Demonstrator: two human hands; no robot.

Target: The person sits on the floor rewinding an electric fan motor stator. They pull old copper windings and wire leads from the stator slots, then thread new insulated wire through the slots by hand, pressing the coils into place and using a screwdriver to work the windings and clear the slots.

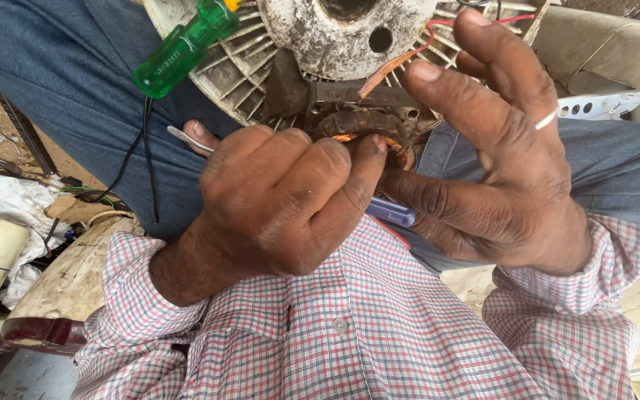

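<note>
A dirty white fan motor housing (335, 37) with radial fins rests on my lap. At its lower edge sits a dark stator with copper windings (364, 122). My left hand (275, 200) is curled, fingertips pressed on the windings, with a thin metal tool (187, 138) held under the fingers. My right hand (498, 148) has its fingers spread beside the stator, thumb touching it; a ring is on one finger. A red wire (438, 30) and a copper strand run up from the stator.
A green-handled screwdriver (183, 48) lies on my thigh at upper left. A blue-handled tool (392, 213) pokes out under my hands. Black cables (138, 159) hang at left. Scrap and cloth litter the ground at left; a white perforated part (601, 105) is at right.
</note>
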